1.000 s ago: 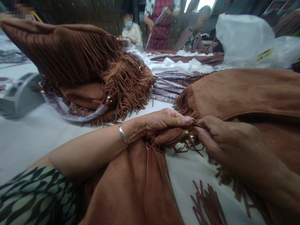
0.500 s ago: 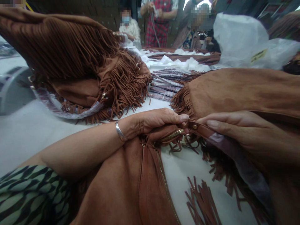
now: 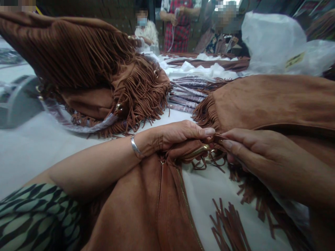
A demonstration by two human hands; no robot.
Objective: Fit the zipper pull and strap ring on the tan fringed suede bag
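A brown suede bag (image 3: 136,195) with a zipper lies in front of me, its body reaching down to the bottom edge. My left hand (image 3: 183,134) is closed at the bag's upper corner, thumb and fingers pinching near the strap end. My right hand (image 3: 251,150) pinches the end of the brown strap (image 3: 219,138) right beside my left thumb, and its fingers cover most of that end. A gold-toothed zipper (image 3: 197,152) runs just below the left fingers. Brown fringe (image 3: 229,223) hangs or lies below my right hand.
A fringed brown bag (image 3: 86,59) with a plastic-wrapped handle (image 3: 86,127) stands at left. Another brown suede bag (image 3: 277,101) lies at right. Wrapped straps (image 3: 185,92) and a white plastic bag (image 3: 272,42) are farther back. Several people stand or sit behind the table.
My right hand has slid left along the strap, so its fingers now cover the metal stud and sit closer to my left thumb. My left hand keeps its pinch.
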